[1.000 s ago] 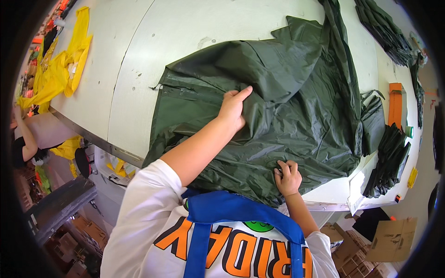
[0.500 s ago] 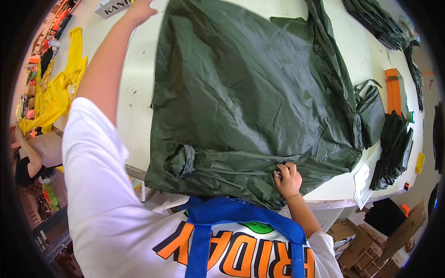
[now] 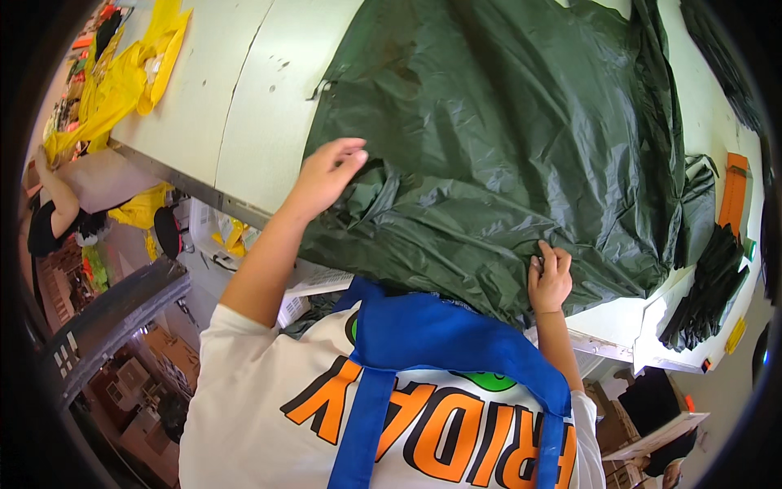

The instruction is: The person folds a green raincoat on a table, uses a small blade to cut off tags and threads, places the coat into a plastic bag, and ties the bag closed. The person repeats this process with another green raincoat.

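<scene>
A large dark green garment [image 3: 489, 122] of thin, shiny fabric, like a raincoat, lies spread and wrinkled on the table in front of me. Its near part is bunched into folds along the table's edge, with what looks like a sleeve end [image 3: 371, 191] at the left. Just beside that sleeve end is my left hand [image 3: 322, 175], thumb and fingers apart, holding nothing. My right hand [image 3: 551, 285] rests on the bunched near part with bent fingers gripping the fabric; the fingertips are partly buried in its folds.
Yellow fabric [image 3: 122, 90] lies at the table's far left, where another person's arm [image 3: 57, 175] shows. To the right are an orange strip-shaped object [image 3: 735, 191] and a stack of dark folded pieces [image 3: 702, 289]. A metal edge [image 3: 195, 191] borders the white table [image 3: 269, 90].
My left hand has come back from the far left of the table to the near sleeve end. My right hand stays on the near folds. The view has shifted left.
</scene>
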Action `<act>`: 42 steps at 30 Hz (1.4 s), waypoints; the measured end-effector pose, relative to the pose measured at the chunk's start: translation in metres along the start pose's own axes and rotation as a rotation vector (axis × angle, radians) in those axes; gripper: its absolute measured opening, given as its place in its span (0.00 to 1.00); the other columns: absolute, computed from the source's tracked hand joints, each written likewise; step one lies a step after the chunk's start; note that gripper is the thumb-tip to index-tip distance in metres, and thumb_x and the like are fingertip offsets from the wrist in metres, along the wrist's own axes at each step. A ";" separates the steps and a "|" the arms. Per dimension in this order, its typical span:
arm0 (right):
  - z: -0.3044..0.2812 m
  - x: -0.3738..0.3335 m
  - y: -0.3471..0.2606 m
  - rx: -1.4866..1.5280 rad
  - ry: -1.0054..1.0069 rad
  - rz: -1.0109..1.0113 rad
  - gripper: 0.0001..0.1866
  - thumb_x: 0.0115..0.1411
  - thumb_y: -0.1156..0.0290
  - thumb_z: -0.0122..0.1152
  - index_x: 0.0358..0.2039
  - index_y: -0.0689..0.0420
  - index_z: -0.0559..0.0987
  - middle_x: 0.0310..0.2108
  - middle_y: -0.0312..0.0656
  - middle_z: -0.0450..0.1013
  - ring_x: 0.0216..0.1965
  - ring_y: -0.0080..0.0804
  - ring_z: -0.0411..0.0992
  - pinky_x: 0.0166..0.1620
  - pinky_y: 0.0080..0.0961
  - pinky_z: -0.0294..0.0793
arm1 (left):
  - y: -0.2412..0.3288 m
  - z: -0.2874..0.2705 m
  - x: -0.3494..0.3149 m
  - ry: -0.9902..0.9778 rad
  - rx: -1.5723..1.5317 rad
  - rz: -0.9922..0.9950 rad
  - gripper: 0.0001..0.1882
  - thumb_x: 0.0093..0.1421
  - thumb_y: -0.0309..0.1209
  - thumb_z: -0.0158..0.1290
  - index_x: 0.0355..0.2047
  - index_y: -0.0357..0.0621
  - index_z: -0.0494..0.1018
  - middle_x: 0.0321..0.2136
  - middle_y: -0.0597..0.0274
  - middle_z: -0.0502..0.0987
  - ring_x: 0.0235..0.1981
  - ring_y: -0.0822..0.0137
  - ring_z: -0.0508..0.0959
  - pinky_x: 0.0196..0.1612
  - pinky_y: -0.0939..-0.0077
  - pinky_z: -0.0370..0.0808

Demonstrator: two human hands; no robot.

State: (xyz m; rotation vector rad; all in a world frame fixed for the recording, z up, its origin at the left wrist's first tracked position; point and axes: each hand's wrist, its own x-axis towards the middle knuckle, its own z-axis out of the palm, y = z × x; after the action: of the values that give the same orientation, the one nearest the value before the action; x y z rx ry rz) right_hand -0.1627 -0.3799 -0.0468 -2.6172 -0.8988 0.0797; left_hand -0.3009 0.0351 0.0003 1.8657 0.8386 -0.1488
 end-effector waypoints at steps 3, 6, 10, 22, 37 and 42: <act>-0.009 0.010 -0.016 0.108 -0.070 0.145 0.15 0.54 0.73 0.61 0.44 0.53 0.77 0.37 0.42 0.68 0.25 0.34 0.71 0.28 0.28 0.72 | 0.010 0.003 -0.002 -0.245 0.003 -0.124 0.25 0.63 0.41 0.49 0.57 0.41 0.65 0.54 0.56 0.69 0.56 0.63 0.66 0.58 0.73 0.61; -0.022 0.034 -0.078 0.527 0.030 0.092 0.16 0.57 0.73 0.59 0.47 0.56 0.75 0.35 0.39 0.71 0.27 0.25 0.70 0.29 0.23 0.71 | 0.026 -0.004 -0.016 -0.372 -0.205 -0.192 0.24 0.62 0.34 0.50 0.58 0.42 0.63 0.53 0.54 0.69 0.55 0.64 0.67 0.58 0.72 0.62; -0.028 0.064 -0.189 1.079 -0.432 0.320 0.20 0.59 0.71 0.59 0.51 0.61 0.71 0.32 0.36 0.72 0.31 0.17 0.66 0.36 0.17 0.68 | 0.043 0.012 -0.044 -0.448 -0.426 -0.077 0.21 0.58 0.20 0.49 0.53 0.41 0.67 0.43 0.58 0.75 0.44 0.73 0.73 0.48 0.79 0.69; -0.044 0.059 -0.192 1.464 -0.280 0.417 0.11 0.63 0.74 0.51 0.43 0.65 0.75 0.34 0.34 0.73 0.35 0.17 0.67 0.41 0.16 0.66 | 0.072 -0.019 -0.122 -0.317 -0.250 0.063 0.16 0.56 0.25 0.56 0.44 0.39 0.67 0.35 0.60 0.74 0.32 0.75 0.75 0.33 0.82 0.75; -0.072 0.076 -0.206 0.908 -0.150 0.285 0.08 0.59 0.71 0.55 0.26 0.62 0.73 0.17 0.28 0.64 0.17 0.12 0.56 0.20 0.16 0.54 | 0.073 -0.010 -0.154 -0.143 -0.446 0.011 0.09 0.60 0.25 0.48 0.41 0.41 0.72 0.34 0.65 0.70 0.32 0.77 0.72 0.31 0.81 0.76; -0.078 0.088 -0.221 1.153 -0.311 0.501 0.07 0.60 0.70 0.55 0.31 0.60 0.74 0.17 0.29 0.64 0.13 0.14 0.57 0.16 0.15 0.53 | 0.074 0.002 -0.150 0.264 0.343 1.071 0.23 0.45 0.34 0.61 0.45 0.52 0.74 0.51 0.60 0.67 0.50 0.58 0.69 0.51 0.62 0.67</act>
State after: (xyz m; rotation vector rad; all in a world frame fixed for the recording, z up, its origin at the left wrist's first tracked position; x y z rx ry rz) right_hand -0.2082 -0.1915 0.1114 -1.6542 -0.1145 0.8637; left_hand -0.3675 -0.0545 0.1248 2.4473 -0.1227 0.6671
